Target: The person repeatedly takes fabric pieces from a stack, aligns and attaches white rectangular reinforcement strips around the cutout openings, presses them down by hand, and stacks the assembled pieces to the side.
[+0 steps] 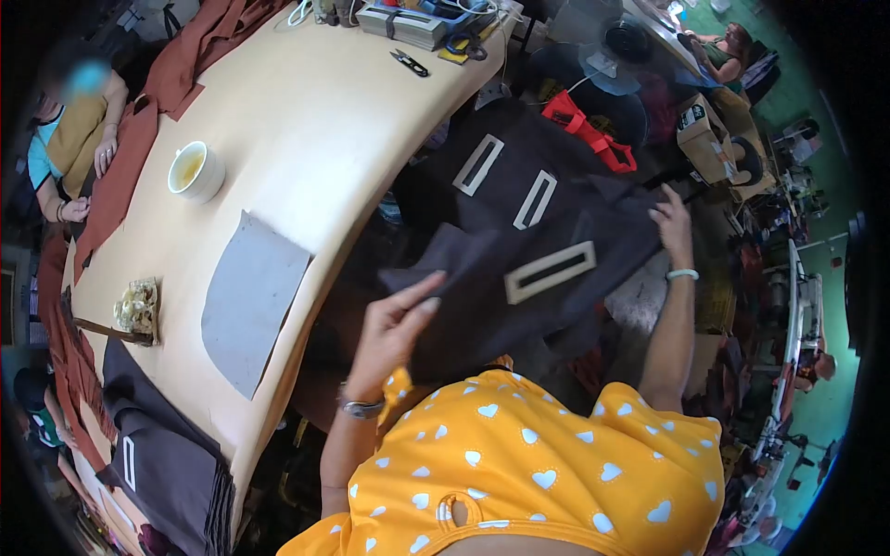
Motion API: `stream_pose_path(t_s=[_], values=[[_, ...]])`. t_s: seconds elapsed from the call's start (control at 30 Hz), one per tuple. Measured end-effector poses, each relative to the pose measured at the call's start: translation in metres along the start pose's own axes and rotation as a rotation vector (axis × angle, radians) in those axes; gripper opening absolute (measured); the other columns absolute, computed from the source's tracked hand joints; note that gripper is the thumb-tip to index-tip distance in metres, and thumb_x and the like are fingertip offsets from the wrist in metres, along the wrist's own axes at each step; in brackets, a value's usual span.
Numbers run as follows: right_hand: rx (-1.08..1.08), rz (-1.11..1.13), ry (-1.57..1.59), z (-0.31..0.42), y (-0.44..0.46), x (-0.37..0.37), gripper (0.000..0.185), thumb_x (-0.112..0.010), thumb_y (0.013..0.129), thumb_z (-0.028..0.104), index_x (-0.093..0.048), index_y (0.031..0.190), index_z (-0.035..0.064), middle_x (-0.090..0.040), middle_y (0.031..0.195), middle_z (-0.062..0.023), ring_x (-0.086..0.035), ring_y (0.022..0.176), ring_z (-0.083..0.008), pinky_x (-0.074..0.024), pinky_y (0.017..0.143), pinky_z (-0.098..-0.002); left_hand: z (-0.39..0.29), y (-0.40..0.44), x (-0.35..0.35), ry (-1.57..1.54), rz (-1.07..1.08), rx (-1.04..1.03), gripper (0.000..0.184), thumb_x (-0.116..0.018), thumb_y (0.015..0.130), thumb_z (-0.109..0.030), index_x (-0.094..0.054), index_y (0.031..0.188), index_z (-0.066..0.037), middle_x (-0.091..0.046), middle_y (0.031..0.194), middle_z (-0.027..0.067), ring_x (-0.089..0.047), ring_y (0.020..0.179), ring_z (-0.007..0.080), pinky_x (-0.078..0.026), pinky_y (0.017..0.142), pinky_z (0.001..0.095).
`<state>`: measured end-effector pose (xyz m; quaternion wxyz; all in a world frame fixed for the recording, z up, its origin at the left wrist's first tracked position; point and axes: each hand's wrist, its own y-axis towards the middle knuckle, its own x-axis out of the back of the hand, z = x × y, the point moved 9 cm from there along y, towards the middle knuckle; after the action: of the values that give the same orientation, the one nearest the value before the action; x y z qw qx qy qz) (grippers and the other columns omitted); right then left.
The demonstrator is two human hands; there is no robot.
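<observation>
A dark fabric piece (pixel 473 320) is stretched between my two hands over my lap. A pale rectangular frame (pixel 551 271) with a dark slot lies on it. My left hand (pixel 394 338) is closed on the fabric's left edge, with the thumb and fingers pinching it. At the opposite edge my right hand (pixel 672 227) grips the cloth; its fingertips are partly hidden. Just beyond is more dark fabric (pixel 501 125), bearing two similar pale frames (pixel 478 165). I cannot tell where one layer ends and the other begins.
Left of me the table (pixel 306 120) carries a grey fabric piece (pixel 250 306), a cup (pixel 197 171), a dark fabric stack (pixel 176 463) and thread snips (pixel 409 63). Across it sits another person (pixel 79 139) beside brown cloth. A red bag (pixel 589 130) and cardboard box (pixel 705 139) stand beyond.
</observation>
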<state>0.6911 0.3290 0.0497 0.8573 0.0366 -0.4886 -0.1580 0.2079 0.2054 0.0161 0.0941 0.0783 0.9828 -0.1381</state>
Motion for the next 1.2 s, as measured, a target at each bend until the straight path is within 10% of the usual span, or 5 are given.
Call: stream_pose_path(t_s=[0.17, 0.4, 0.7, 0.87, 1.2], values=[[-0.088, -0.089, -0.199, -0.045, 0.051, 0.017, 0.051, -0.062, 0.077, 0.005, -0.048, 0.126, 0.011, -0.063, 0.107, -0.0147, -0.061, 0.096, -0.0311, -0.0473, 0.081, -0.0395, 0.021, 0.029, -0.053, 0.01, 0.126, -0.184, 0.035, -0.055, 0.087, -0.002, -0.056, 0.121, -0.003, -0.066, 0.1, 0.0036, -0.053, 0.087, 0.0036, -0.042, 0.079, 0.0206], [0.025, -0.156, -0.29, 0.021, 0.134, -0.122, 0.049, -0.059, 0.079, 0.009, -0.048, 0.125, 0.0208, -0.066, 0.101, -0.0076, -0.061, 0.094, -0.0304, -0.0471, 0.081, -0.0423, 0.065, 0.073, 0.009, 0.699, -0.288, -0.361, 0.054, -0.049, 0.081, 0.001, -0.04, 0.133, -0.005, -0.055, 0.106, 0.0294, -0.052, 0.101, 0.0447, -0.043, 0.088, 0.0413], [0.137, -0.27, -0.191, 0.092, 0.219, -0.221, 0.047, -0.061, 0.078, 0.011, -0.05, 0.124, 0.0175, -0.066, 0.099, -0.005, -0.06, 0.094, -0.026, -0.0417, 0.085, -0.0432, 0.078, 0.109, 0.04, 0.621, -0.431, -0.16, 0.069, -0.053, 0.081, 0.001, -0.023, 0.143, -0.007, -0.055, 0.078, 0.0221, -0.054, 0.067, 0.0312, -0.046, 0.07, 0.0365], [0.157, -0.263, -0.188, 0.11, 0.239, -0.248, 0.048, -0.061, 0.078, 0.012, -0.05, 0.124, 0.0188, -0.066, 0.1, -0.0013, -0.058, 0.098, -0.0231, -0.0383, 0.088, -0.0422, 0.096, 0.123, 0.044, 0.575, -0.443, -0.102, 0.071, -0.053, 0.083, -0.001, -0.017, 0.144, -0.008, -0.042, 0.132, 0.0281, -0.04, 0.125, 0.0341, -0.031, 0.103, 0.0352], [-0.013, -0.361, -0.025, 0.131, 0.21, -0.251, 0.053, -0.057, 0.083, 0.022, -0.039, 0.13, 0.0027, -0.05, 0.125, -0.0206, -0.046, 0.116, -0.0351, -0.0342, 0.095, -0.0502, 0.096, 0.112, 0.053, 0.894, -0.533, -0.115, 0.076, -0.063, 0.081, -0.012, -0.02, 0.144, -0.014, -0.057, 0.114, 0.0238, -0.062, 0.08, 0.0286, -0.048, 0.073, 0.035]])
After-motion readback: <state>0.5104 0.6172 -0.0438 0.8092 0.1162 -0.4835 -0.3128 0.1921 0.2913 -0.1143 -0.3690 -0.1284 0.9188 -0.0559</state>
